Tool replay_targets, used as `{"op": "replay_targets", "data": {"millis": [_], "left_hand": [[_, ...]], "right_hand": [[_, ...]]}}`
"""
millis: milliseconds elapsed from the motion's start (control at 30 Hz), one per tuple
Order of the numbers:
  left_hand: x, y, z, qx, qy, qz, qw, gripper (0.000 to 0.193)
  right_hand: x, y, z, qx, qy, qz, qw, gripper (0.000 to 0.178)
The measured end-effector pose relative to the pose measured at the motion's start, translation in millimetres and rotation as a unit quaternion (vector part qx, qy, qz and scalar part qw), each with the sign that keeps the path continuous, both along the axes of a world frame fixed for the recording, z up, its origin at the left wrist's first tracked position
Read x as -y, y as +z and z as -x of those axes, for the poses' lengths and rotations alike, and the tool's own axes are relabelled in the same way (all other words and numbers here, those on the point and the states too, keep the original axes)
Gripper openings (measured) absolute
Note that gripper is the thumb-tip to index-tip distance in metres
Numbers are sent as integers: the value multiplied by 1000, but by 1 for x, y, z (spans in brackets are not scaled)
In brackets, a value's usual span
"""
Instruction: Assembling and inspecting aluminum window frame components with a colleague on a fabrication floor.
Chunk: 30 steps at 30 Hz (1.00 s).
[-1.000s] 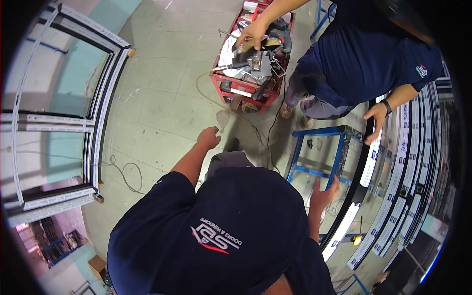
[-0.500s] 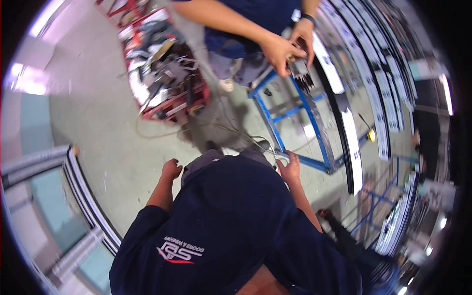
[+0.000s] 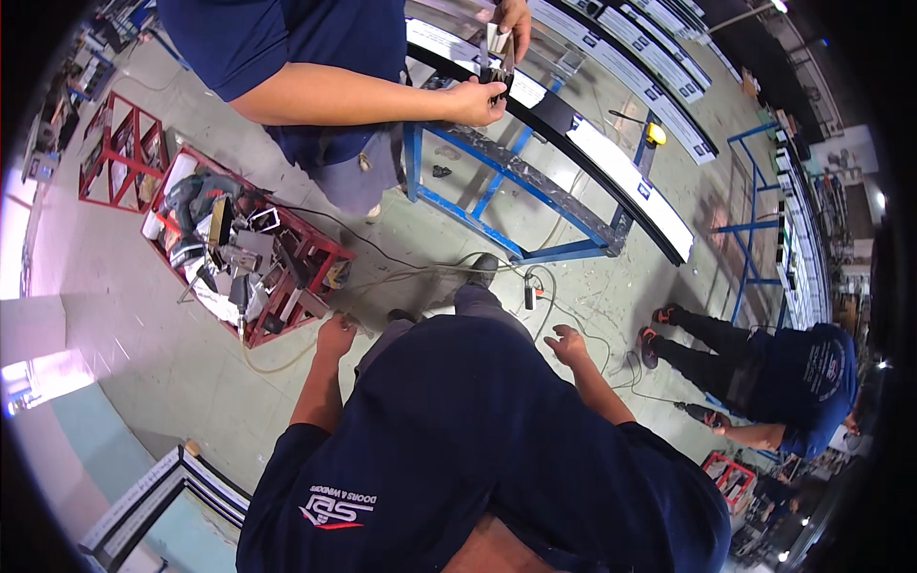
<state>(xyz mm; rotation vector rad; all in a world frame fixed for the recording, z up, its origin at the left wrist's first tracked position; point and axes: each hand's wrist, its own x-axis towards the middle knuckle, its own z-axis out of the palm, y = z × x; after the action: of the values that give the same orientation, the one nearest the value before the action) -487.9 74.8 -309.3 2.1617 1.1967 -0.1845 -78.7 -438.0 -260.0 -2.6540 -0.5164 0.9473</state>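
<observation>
My left hand (image 3: 336, 337) hangs low beside my leg, its fingers loosely bent, with nothing visible in it. It is nearest to the red tool cart (image 3: 320, 256), which is heaped with power tools, metal parts and clamps. On the other side my right hand (image 3: 569, 346) hangs over the floor, thumb and fingers apart, holding nothing. Beyond it a small black box (image 3: 530, 294) lies among cables. Ahead, a co-worker's hands (image 3: 480, 101) hold a dark metal piece (image 3: 495, 78) over a long black profile (image 3: 564, 136) on a blue steel trestle (image 3: 516, 177).
Cables and a hose (image 3: 401, 275) run across the floor by my feet. A yellow tape measure (image 3: 655, 135) rests near the long profiles (image 3: 621, 76). To the right another person (image 3: 793, 382) holds a drill (image 3: 705, 414). A framed panel (image 3: 181, 468) stands at lower left.
My view has turned right and moved; the red cart is now close to my left hand. The co-worker and trestle appear farther left and up, and a person with a drill shows at right.
</observation>
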Motion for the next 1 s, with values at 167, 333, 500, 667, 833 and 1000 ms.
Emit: {"op": "replay_targets", "data": {"millis": [167, 333, 500, 667, 833, 1000], "left_hand": [[6, 6, -31, -20, -35, 29, 999, 50], [10, 7, -46, -40, -64, 49, 996, 52], [3, 16, -50, -38, -68, 48, 996, 53], [-2, 18, -54, -45, -66, 47, 996, 52], [-1, 23, -58, -57, -63, 56, 995, 52], [1, 24, -66, -68, -75, 54, 993, 52]], "right_hand": [[6, -11, 2, -27, -26, -8, 999, 68], [-9, -11, -15, -61, -36, -35, 997, 68], [-24, -8, -28, -73, -38, -44, 996, 69], [-18, -16, -35, -57, -31, -44, 997, 70], [-17, -21, -35, -74, -38, -42, 996, 70], [-21, -22, -37, -97, -41, -25, 994, 72]]}}
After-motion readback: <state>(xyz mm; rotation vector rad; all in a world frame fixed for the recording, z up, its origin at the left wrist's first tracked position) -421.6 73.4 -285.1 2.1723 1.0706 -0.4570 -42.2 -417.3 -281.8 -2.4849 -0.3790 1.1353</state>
